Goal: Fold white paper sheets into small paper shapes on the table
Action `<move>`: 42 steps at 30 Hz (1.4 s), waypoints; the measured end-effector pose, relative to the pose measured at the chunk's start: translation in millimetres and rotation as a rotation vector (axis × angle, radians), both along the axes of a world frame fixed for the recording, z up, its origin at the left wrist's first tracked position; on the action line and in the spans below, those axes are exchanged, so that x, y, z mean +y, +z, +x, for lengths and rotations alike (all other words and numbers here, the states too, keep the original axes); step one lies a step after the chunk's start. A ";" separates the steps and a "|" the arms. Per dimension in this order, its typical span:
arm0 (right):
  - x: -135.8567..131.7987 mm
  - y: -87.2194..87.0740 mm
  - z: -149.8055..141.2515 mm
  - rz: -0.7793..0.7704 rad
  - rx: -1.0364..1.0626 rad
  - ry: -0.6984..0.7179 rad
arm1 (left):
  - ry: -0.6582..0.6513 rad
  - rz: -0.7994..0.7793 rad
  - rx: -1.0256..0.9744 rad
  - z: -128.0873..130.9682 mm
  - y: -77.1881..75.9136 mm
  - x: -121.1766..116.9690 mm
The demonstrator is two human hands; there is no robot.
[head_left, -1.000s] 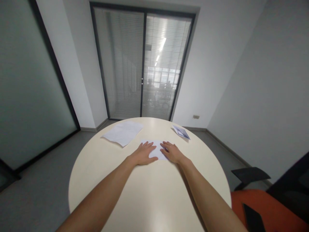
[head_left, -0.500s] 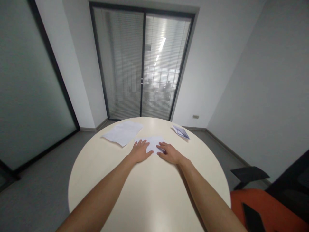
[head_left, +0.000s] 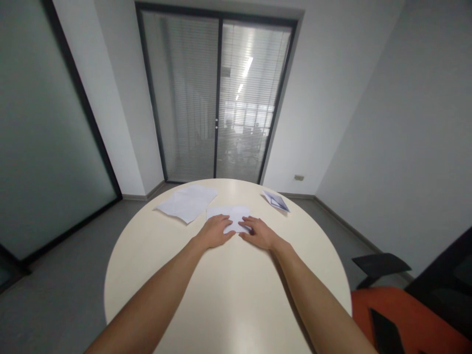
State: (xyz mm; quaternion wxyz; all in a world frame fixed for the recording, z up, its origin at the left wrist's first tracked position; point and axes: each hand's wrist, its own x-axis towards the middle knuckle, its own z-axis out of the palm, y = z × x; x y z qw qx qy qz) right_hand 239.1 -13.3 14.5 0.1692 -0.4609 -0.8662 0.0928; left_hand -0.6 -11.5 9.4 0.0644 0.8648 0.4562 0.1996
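A small white sheet of paper lies on the round cream table, partly covered by both hands. My left hand rests on the sheet's left part, its fingers together and pointing right, the thumb stretched out along the near edge. On the right side, my right hand has its fingertips on the paper, slightly bent and spread from the thumb. The two thumb tips almost meet at the sheet's near edge. Neither hand grips the paper.
A larger, creased white sheet lies at the table's far left. A folded paper with a dark printed picture sits at the far right. An orange-seated chair with black armrests stands right of the table, and a glass door is beyond.
My left hand's fingers have turned right and drawn closer together, uncovering the sheet's upper left part. My right hand has hardly moved.
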 end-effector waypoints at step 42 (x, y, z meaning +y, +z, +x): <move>34.1 -11.9 44.1 -0.055 0.920 -0.229 | 0.195 0.006 -0.677 -10.4 10.1 21.1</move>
